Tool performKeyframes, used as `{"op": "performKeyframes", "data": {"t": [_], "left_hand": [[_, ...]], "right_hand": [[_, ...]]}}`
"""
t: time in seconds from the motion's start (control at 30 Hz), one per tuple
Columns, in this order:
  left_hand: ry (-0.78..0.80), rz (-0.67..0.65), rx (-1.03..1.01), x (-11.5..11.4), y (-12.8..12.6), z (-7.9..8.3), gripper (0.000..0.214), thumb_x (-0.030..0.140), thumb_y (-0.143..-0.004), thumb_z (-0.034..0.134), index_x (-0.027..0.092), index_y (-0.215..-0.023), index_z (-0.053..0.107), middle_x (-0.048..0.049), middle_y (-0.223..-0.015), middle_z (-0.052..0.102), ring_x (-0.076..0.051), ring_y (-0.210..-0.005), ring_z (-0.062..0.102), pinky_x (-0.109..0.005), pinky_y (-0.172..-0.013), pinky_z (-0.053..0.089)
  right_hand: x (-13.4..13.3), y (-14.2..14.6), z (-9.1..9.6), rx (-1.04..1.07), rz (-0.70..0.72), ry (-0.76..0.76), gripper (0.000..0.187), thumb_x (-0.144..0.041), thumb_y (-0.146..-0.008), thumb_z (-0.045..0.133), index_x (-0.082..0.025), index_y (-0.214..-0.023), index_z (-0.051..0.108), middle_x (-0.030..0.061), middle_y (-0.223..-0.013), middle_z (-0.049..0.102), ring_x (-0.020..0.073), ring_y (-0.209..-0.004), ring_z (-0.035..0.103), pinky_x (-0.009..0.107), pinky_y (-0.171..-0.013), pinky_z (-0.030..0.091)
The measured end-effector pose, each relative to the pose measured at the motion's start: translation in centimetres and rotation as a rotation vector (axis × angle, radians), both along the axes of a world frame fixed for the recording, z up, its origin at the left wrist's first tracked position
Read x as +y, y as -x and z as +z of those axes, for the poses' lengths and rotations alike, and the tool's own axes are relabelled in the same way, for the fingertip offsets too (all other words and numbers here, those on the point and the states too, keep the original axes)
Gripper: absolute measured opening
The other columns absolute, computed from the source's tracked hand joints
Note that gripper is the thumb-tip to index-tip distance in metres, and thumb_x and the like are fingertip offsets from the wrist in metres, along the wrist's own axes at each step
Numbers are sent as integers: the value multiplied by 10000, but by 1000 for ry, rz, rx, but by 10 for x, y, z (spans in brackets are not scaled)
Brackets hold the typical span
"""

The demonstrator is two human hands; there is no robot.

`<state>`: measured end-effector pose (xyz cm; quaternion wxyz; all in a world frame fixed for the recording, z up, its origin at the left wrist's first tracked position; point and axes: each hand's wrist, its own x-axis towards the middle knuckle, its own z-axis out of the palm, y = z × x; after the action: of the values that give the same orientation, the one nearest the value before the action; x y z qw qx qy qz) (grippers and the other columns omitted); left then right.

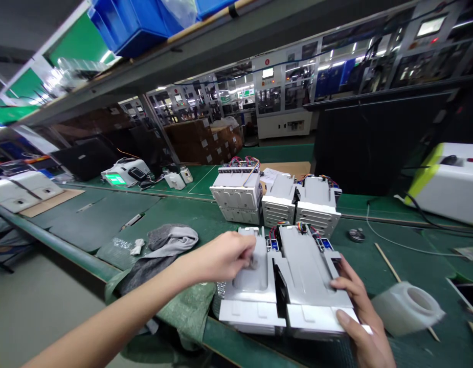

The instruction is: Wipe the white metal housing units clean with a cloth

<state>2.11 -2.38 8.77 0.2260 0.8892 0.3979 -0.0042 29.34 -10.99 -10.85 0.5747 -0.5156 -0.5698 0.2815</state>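
Two grey-and-white device modules lie side by side at the front of the bench, with wires and small blue parts at their far ends. My left hand (230, 255) is closed over the top of the left module (255, 286); a small greyish thing shows at its fingertips, too blurred to name. Along the right side of the right module (309, 276), my right hand (361, 306) grips its edge, thumb at the white front end and fingers on the upper side.
Behind stand more white modules (236, 191) with wires on top. Grey cloth (171, 240) and a green bag (186, 306) lie left. A plastic film roll (407, 306), a stick (387, 261) and a cable sit right. A shelf with blue bins (134, 25) hangs above.
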Motion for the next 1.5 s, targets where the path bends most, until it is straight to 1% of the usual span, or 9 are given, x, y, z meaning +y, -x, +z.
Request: {"op": "performKeyframes", "data": {"t": [0.2, 0.37, 0.53, 0.7, 0.83, 1.0, 1.17, 1.3, 1.5], "left_hand": [[-9, 10, -6, -7, 3, -6, 276, 15, -735, 550, 220, -724, 366, 32, -726, 580, -145, -741, 565, -220, -634, 361], [-64, 69, 0, 9, 2, -6, 297, 25, -749, 530, 224, -699, 314, 19, -689, 556, -167, -723, 579, -243, -591, 315], [16, -57, 13, 3, 0, -1, 322, -3, -705, 554, 224, -706, 325, 36, -715, 609, -139, -707, 608, -217, -569, 342], [-77, -59, 17, 8, -7, -4, 310, -19, -698, 488, 228, -698, 301, 15, -686, 538, -157, -675, 541, -253, -567, 313], [-55, -128, 30, 8, -14, -7, 285, 12, -698, 520, 226, -703, 332, 24, -689, 540, -142, -640, 530, -239, -548, 324], [-115, -48, 46, 12, -9, -6, 303, -6, -703, 490, 229, -694, 300, 19, -646, 507, -153, -623, 513, -246, -544, 309], [-74, -73, 44, 11, -7, -6, 291, 5, -703, 532, 223, -703, 340, 30, -695, 575, -146, -694, 569, -217, -584, 346], [-143, -4, 18, 20, -12, -10, 309, 6, -715, 507, 228, -679, 295, 35, -619, 455, -145, -611, 487, -246, -551, 273], [-113, -24, -43, -6, -18, -13, 315, 26, -729, 551, 220, -678, 308, 53, -641, 462, -113, -618, 476, -209, -561, 302]], "right_hand": [[2, 0, -3, 70, -2, 22, 303, -461, -818, 603, -284, -1064, 618, 12, -1581, 301, 392, -1428, 287, 424, -937, 475], [1, 1, 0, 75, 18, 25, 311, -455, -826, 598, -291, -1091, 604, 6, -1588, 284, 382, -1451, 232, 459, -1033, 387], [-2, 11, 10, 136, -37, 38, 282, -463, -837, 574, -287, -1057, 589, 15, -1585, 281, 387, -1454, 212, 511, -1072, 312], [0, 5, 6, 74, 15, 11, 298, -445, -830, 601, -290, -1083, 608, 15, -1580, 295, 381, -1458, 209, 437, -971, 438], [2, -2, -2, 60, 23, 15, 282, -440, -838, 594, -304, -1085, 612, -5, -1584, 290, 363, -1448, 251, 423, -1014, 407], [1, 0, -2, -8, 18, -17, 295, -432, -851, 582, -308, -1117, 596, -6, -1589, 276, 347, -1453, 247, 374, -961, 456], [1, 1, -4, -46, 30, -38, 290, -409, -859, 576, -301, -1127, 584, 8, -1589, 271, 347, -1436, 290, 360, -932, 487], [3, 1, -2, -29, 14, -46, 300, -411, -852, 581, -301, -1131, 587, 16, -1580, 292, 349, -1432, 298, 371, -943, 481], [-1, 13, 9, 110, -8, 11, 290, -433, -832, 588, -304, -1092, 597, 7, -1579, 291, 349, -1429, 296, 396, -975, 429]]}}
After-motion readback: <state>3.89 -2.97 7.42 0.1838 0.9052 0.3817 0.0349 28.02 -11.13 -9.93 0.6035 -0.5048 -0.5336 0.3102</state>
